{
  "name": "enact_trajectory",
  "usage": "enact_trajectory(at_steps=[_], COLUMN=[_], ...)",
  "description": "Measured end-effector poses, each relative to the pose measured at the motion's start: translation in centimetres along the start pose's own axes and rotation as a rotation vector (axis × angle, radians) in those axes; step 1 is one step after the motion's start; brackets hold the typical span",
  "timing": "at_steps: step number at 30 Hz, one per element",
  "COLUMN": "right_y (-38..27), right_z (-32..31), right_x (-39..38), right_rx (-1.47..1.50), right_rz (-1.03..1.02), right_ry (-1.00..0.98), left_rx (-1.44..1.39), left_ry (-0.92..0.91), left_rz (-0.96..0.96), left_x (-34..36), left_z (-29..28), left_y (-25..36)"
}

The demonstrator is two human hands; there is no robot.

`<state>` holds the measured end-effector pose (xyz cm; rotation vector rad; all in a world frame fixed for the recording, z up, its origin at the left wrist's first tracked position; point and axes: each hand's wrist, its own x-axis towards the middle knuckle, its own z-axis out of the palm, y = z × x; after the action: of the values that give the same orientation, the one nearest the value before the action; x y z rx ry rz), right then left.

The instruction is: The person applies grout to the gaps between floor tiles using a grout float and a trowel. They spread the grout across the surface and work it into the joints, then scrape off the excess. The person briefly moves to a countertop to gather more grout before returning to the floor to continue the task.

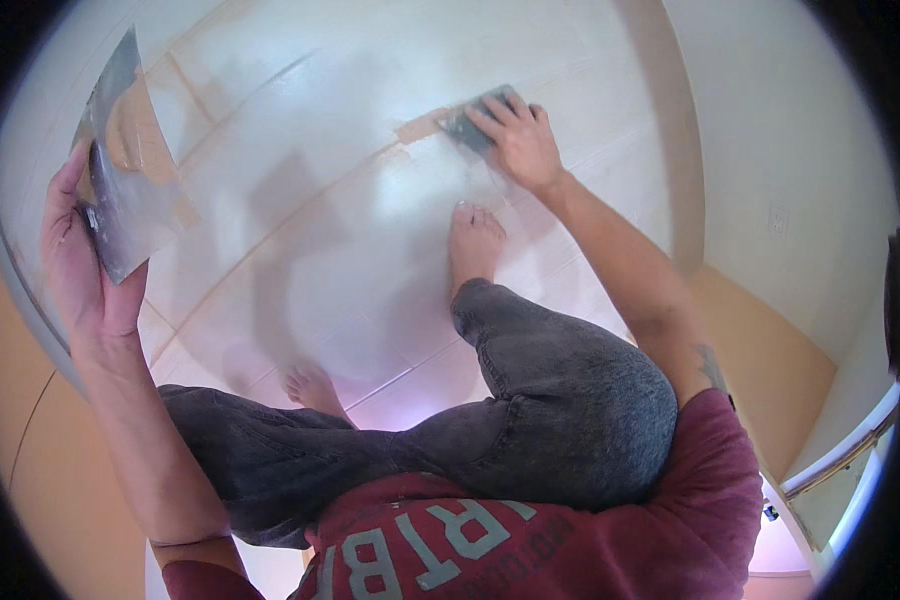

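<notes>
Left hand (pixel 75 240) was raised way over to the left, wrapped in a grip with the thumb (pixel 67 180) pointing up, and the left arm (pixel 150 440) ran pretty straight up from the lower edge. Right hand (pixel 522 140) was out front, palm down, fingers (pixel 485 122) clamped and angled forward-left, with the right arm (pixel 620 255) reaching out past the bent knee (pixel 640 400).

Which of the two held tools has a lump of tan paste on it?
The metal plate in the left hand, bearing the lump; the dark scraper in the right hand shows none.
</notes>
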<state>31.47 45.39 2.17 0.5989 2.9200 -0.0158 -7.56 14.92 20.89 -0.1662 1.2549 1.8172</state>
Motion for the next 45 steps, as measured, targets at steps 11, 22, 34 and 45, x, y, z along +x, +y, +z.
enact_trajectory(at_steps=[11,22,34,45], right_y=[3.2,-8.7,3.4,4.0], right_z=[-0.4,0.1,2.9,1.3], right_x=[0.7,2.4,-0.2,0.5], right_rx=[0.196,0.162,-0.065,0.023], right_rz=[0.395,0.092,-0.014,0.196], right_ry=[-0.098,-0.187,0.016,-0.237], left_rx=[0.106,0.086,0.127,0.123], left_ry=[0.082,0.101,0.090,0.072], left_rz=[0.009,-0.049,-0.067,-0.122], left_x=[-0.1,0.5,1.0,3.2], left_z=[3.6,3.0,2.8,4.2], left_y=[-2.7,-4.3,-5.0,-6.2])
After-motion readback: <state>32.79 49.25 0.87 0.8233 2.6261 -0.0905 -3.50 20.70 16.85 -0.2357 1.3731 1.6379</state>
